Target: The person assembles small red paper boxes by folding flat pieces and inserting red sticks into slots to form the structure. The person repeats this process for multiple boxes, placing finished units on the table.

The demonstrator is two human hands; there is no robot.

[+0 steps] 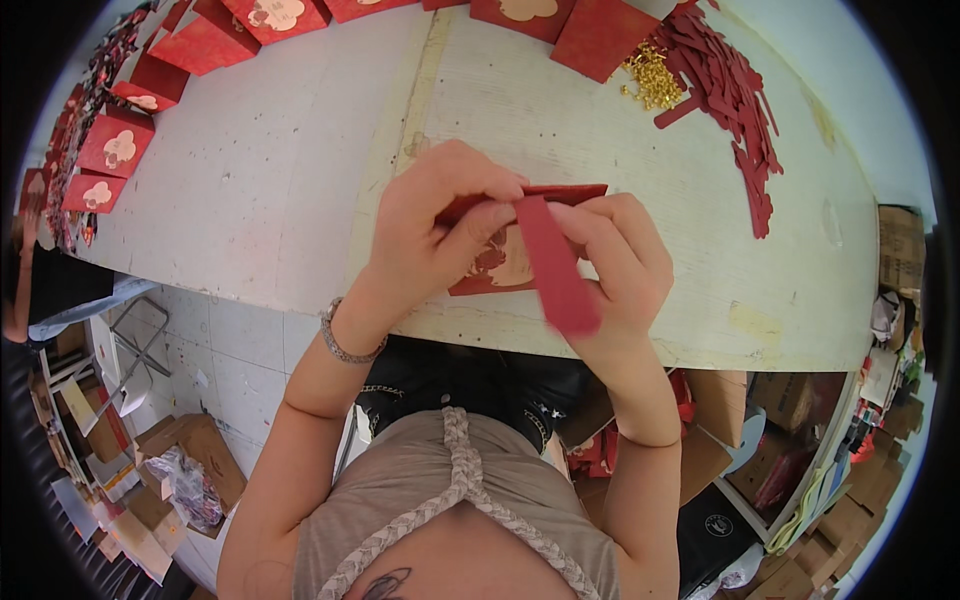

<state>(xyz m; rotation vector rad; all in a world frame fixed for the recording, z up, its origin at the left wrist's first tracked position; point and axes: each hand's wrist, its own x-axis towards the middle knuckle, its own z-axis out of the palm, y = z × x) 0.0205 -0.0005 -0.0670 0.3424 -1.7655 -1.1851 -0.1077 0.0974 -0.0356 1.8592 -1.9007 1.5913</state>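
A red gift box (pixel 520 268) with a cream flower-shaped label lies at the table's near edge, between my hands. My left hand (pixel 430 220) has its thumb and forefinger pinched at the box's upper rim. A dark red strip (pixel 555 270) with a shaped end hangs from that rim across the label. Close by, my right hand (pixel 622 262) has its fingers curled at the strip's upper end and the box rim. What sits right between the fingertips is hidden.
Several red boxes (pixel 205 40) line the far and left sides of the white table (pixel 290 170). Gold fasteners (pixel 652 80) lie heaped at the far right, beside a pile of dark red strips (pixel 722 90). Another person's arm (pixel 22 275) shows at far left. Cardboard boxes (pixel 195 450) stand below.
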